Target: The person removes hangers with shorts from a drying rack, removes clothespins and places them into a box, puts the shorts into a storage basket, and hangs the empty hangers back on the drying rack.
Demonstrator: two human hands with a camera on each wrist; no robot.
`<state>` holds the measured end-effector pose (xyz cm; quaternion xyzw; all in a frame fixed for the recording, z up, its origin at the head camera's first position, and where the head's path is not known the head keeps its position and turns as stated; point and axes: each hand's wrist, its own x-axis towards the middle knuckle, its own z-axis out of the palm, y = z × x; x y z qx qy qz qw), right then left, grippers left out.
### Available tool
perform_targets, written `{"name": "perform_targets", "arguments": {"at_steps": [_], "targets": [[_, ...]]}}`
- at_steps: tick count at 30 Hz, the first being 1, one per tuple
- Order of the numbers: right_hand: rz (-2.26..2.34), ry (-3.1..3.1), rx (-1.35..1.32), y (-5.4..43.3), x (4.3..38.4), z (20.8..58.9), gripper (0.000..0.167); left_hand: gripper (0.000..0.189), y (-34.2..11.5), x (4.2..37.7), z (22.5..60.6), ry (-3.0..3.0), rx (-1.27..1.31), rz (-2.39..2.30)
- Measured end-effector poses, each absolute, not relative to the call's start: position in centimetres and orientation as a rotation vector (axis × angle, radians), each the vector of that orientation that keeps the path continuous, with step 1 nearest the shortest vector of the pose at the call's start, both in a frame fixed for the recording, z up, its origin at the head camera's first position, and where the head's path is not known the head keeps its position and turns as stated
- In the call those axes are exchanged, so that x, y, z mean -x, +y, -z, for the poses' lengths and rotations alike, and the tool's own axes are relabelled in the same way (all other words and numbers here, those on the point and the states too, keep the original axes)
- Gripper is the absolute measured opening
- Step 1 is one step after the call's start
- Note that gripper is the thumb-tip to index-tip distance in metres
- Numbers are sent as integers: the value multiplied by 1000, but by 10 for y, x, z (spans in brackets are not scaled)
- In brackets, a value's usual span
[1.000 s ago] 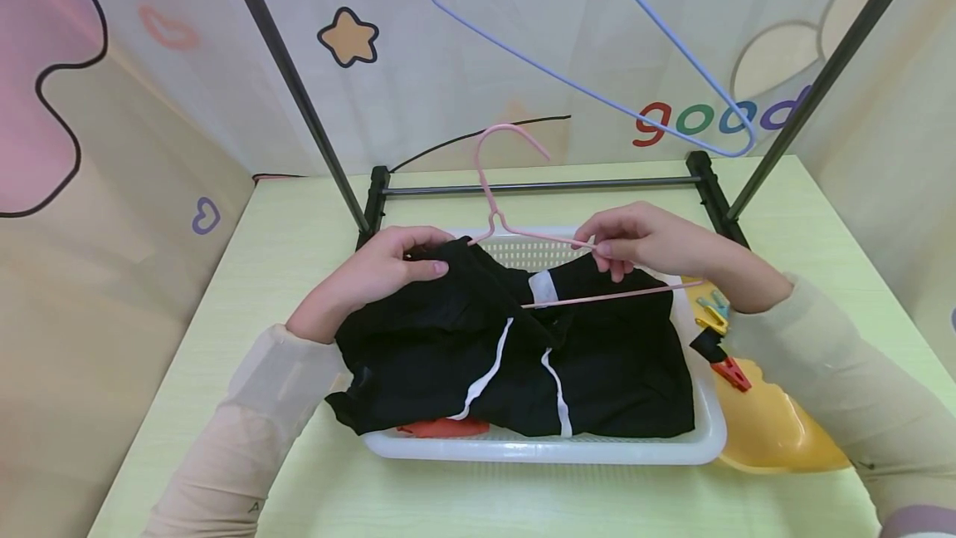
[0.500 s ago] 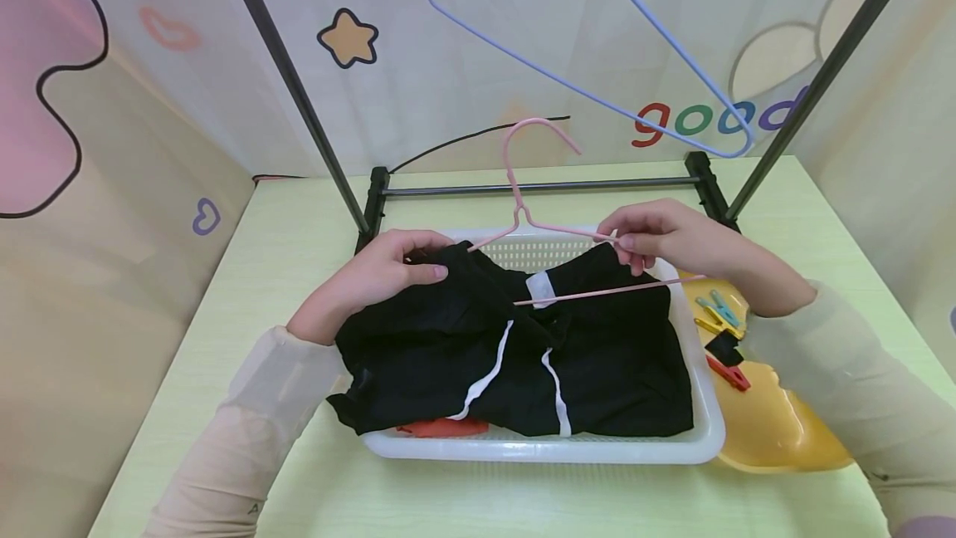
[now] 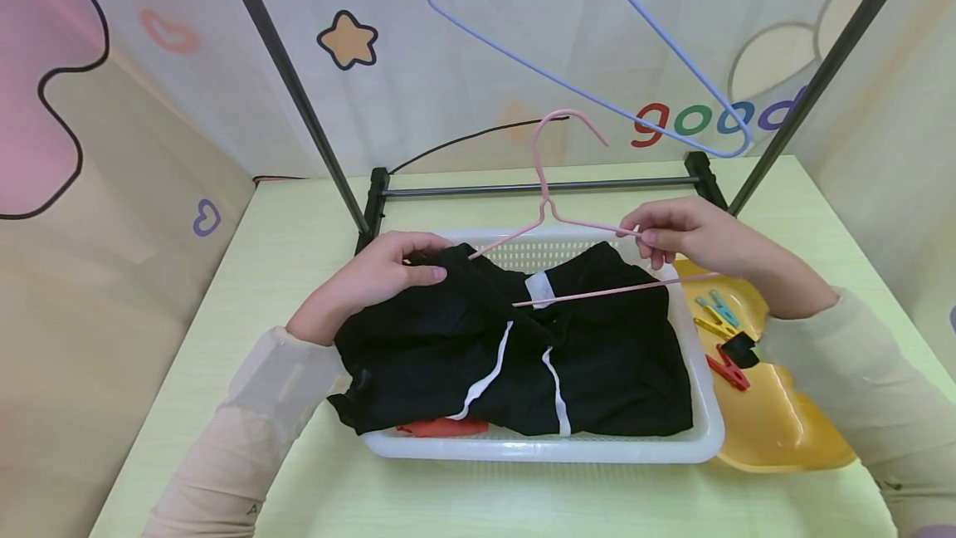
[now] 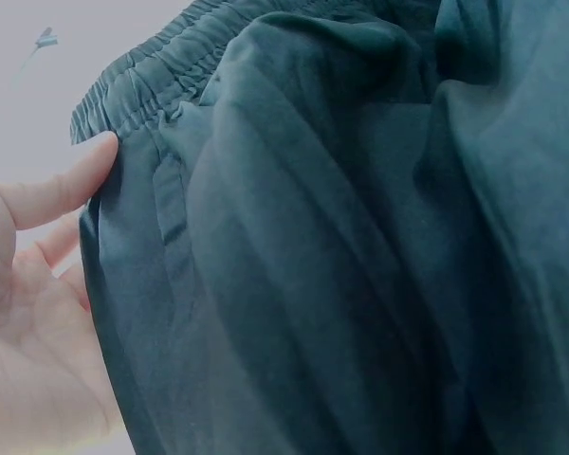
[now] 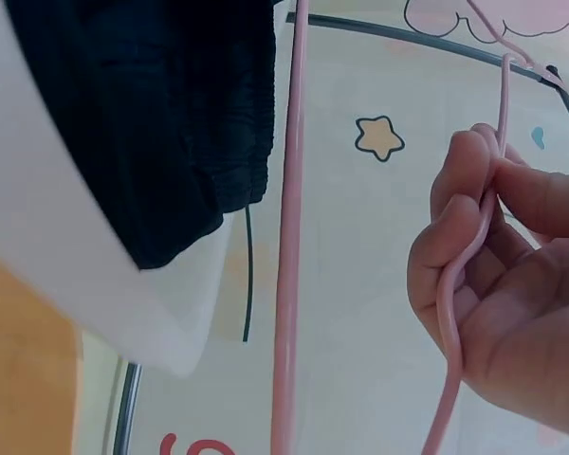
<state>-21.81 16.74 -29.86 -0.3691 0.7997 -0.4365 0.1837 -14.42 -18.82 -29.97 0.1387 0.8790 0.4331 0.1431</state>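
Black pants [image 3: 620, 355] with an elastic waistband [image 4: 133, 90] and two white drawstrings lie spread over a white basket [image 3: 553, 448]. My left hand [image 3: 384, 271] pinches the waistband's left corner, thumb in front, the other fingers mostly behind the cloth. A pink hanger [image 3: 545, 189] has its left end tucked into the waist opening, hidden by the fabric. My right hand [image 3: 690, 235] pinches the hanger's right shoulder wire [image 5: 447, 308] between thumb and fingers. The hanger's bottom bar [image 3: 597, 295] slants across the waist, and its right end sticks out past the pants.
A yellow tray [image 3: 784, 430] with several clothespins [image 3: 720, 314] stands right of the basket. Red cloth [image 3: 442, 427] shows under the pants. Behind stands a black rack [image 3: 538, 188], whose posts rise on both sides; a blue hanger [image 3: 553, 73] hangs above.
My right hand has moved to the right with the pink hanger, sliding the hook rightward and drawing the left shoulder wire further out of the waist. My left hand and the pants stay nearly still.
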Motion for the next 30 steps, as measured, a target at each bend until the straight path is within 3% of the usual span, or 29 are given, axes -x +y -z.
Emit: {"name": "perform_targets", "arguments": {"at_steps": [30], "targets": [[1197, 2472, 1020, 222, 217, 296, 20, 38, -197, 143, 307, 2580, -347, -1180]]}}
